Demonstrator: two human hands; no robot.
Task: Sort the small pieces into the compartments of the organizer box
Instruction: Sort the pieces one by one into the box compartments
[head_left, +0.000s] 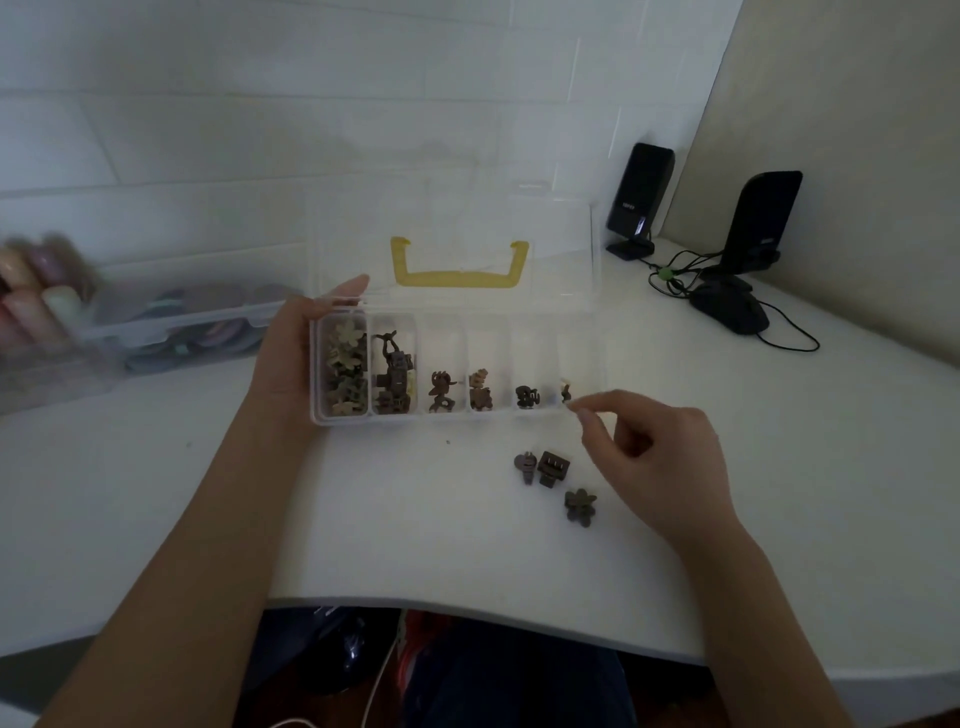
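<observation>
Gripping the left end of the clear box (457, 415), the left hand (291, 358) has its thumb on the rim by the open lid (457, 249). The box has 6 compartments, all holding small brown pieces, the leftmost fullest. Right hand (654, 457) hovers at the box's right front corner, thumb and forefinger pinched; whether they hold anything, cannot tell. 3 loose pieces lie on the desk (156, 493) just left of that hand: round one (525, 465), square one (551, 467), flower (580, 506).
</observation>
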